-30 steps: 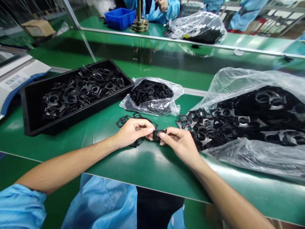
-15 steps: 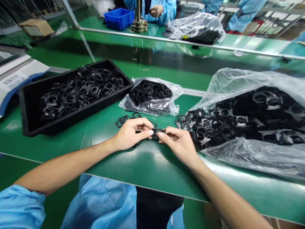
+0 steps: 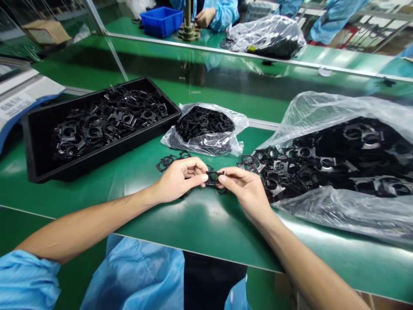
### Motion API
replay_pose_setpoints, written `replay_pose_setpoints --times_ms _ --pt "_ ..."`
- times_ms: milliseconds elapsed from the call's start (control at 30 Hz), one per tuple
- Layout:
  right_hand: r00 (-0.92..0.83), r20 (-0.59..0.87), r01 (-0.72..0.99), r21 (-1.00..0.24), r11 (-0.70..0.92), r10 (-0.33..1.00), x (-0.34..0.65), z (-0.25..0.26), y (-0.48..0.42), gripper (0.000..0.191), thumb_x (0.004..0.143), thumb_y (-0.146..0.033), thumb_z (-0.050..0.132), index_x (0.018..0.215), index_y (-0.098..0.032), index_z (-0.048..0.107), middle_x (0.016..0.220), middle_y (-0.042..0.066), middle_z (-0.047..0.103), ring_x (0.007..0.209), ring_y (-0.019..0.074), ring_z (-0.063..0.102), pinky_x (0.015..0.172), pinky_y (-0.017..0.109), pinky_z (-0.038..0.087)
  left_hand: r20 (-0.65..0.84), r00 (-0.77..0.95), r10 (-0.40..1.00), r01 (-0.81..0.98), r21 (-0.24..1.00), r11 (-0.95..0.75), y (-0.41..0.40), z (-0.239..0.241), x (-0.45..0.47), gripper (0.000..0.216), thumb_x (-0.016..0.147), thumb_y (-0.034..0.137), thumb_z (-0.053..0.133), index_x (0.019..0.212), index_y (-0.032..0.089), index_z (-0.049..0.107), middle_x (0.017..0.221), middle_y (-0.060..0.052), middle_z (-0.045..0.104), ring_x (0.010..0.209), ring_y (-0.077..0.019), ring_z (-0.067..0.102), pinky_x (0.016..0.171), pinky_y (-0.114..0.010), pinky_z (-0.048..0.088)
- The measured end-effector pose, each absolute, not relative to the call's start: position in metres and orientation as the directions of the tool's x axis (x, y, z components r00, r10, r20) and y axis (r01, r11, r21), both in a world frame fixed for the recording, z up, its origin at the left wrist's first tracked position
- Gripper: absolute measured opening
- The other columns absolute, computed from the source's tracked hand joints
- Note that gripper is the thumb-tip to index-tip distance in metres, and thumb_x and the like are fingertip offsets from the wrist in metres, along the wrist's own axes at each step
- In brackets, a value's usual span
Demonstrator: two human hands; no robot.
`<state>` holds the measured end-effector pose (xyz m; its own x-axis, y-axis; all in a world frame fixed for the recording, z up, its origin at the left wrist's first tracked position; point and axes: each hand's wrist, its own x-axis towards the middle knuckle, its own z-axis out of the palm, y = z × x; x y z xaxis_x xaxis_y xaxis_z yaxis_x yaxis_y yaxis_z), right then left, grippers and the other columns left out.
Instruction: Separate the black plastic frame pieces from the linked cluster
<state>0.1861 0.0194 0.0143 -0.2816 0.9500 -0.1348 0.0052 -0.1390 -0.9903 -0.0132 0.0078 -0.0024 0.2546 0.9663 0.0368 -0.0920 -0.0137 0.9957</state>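
Pinching a small black plastic ring frame (image 3: 213, 176) by its ends, the left hand (image 3: 180, 178) and right hand (image 3: 247, 189) held it just above the green bench (image 3: 200, 224). It had tilted from edge-on to face-up within the second, possibly two pieces pressed together, while the open bag of frames (image 3: 338, 163) lay just beside the right hand
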Motion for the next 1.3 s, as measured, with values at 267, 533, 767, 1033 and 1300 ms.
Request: replay_pose_setpoints --times_ms 267,533,767,1033,1300 --pt "-0.301 -0.135 0.042 -0.991 -0.128 0.944 0.189 0.0142 0.0222 0.028 0.072 -0.043 0.084 0.083 -0.018 0.077 0.077 0.003 0.073 0.064 0.014 0.063 0.066 0.03 0.057 0.036 0.267 0.963 -0.066 0.998 -0.019 0.0082 -0.0039 -0.0121 0.028 0.08 0.038 0.078 0.084 0.014 0.064 0.073 -0.001 0.067 0.066 -0.0131 0.067 0.068 -0.025 0.054" --pt "-0.277 -0.099 0.0 -0.995 -0.103 0.956 0.1867 0.0165 0.0209 0.02 0.071 -0.035 0.085 0.082 -0.02 0.08 0.075 0.001 0.069 0.061 0.0119 0.059 0.06 0.027 0.053 0.068 0.199 0.978 -0.011 0.998 -0.067 0.0105 -0.0032 -0.0139 0.023 0.078 0.034 0.078 0.084 0.014 0.067 0.073 -0.001 0.065 0.066 -0.0116 0.063 0.064 -0.022 0.051" --pt "-0.275 -0.095 0.017 -0.995 -0.094 0.957 0.188 0.0183 0.0179 0.022 0.076 -0.037 0.082 0.09 -0.02 0.081 0.064 0.0 0.068 0.055 0.0121 0.059 0.061 0.029 0.056 0.07 0.218 0.973 -0.058 0.997 -0.058 0.0062 -0.0033 -0.0123 0.024 0.082 0.035 0.076 0.09 0.014 0.067 0.071 -0.002 0.07 0.062 -0.0128 0.067 0.064 -0.024 0.055" --pt "-0.285 -0.064 -0.038 -0.996 -0.078 0.956 0.1894 0.0141 0.0191 0.022 0.081 -0.034 0.077 0.097 -0.019 0.08 0.086 0.006 0.079 0.077 0.0188 0.074 0.072 0.031 0.06 0.149 0.186 0.971 -0.02 0.989 -0.148 0.0095 -0.0061 -0.013 0.024 0.084 0.037 0.074 0.087 0.014 0.069 0.082 -0.004 0.072 0.075 -0.015 0.07 0.072 -0.025 0.057" --pt "-0.306 -0.071 -0.085 -0.991 -0.101 0.949 0.1876 0.0157 0.0185 0.014 0.084 -0.03 0.074 0.094 -0.022 0.08 0.086 0.003 0.079 0.079 0.0172 0.074 0.072 0.029 0.058 0.166 0.154 0.974 -0.038 0.986 -0.162 0.0109 -0.0073 -0.0129 0.015 0.079 0.026 0.076 0.085 0.015 0.068 0.078 -0.002 0.069 0.074 -0.0127 0.067 0.069 -0.022 0.055"
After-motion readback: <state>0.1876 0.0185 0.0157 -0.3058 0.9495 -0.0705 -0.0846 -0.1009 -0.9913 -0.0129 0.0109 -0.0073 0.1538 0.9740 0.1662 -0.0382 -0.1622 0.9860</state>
